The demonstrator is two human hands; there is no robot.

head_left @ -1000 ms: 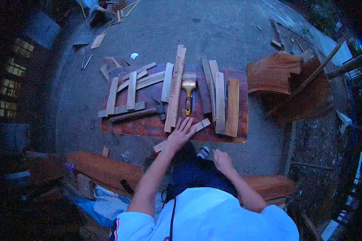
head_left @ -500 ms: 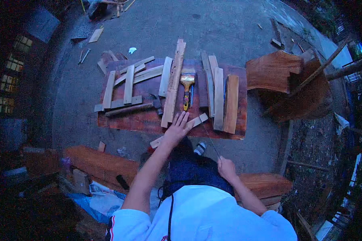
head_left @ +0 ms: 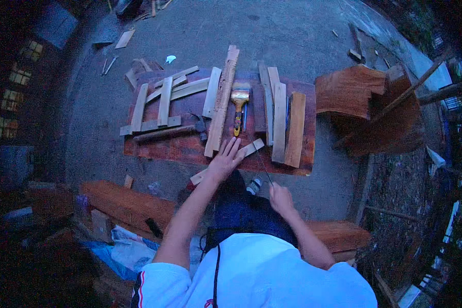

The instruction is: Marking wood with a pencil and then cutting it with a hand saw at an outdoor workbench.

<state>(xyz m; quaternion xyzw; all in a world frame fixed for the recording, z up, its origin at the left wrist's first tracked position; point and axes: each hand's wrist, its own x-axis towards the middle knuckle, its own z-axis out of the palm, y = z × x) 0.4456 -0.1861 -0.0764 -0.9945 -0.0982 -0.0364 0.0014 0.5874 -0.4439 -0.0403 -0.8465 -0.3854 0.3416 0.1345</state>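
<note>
On the left of the red-brown counter [head_left: 174,150], pale sticks [head_left: 164,101] lie across each other, with a hammer [head_left: 169,133] just below. Next is a long, rough board [head_left: 224,97]. Near its low end, the left hand [head_left: 226,161] lies flat on a short wood strip [head_left: 251,148], fingers a bit spread. The strip slants over the counter's near edge. A paint brush [head_left: 238,108] lies just past it. The right hand [head_left: 281,199] has its fingers closed around a thin tool [head_left: 263,165], maybe a saw, that crosses the strip near its right end. More boards [head_left: 295,131] lie at the right.
</note>
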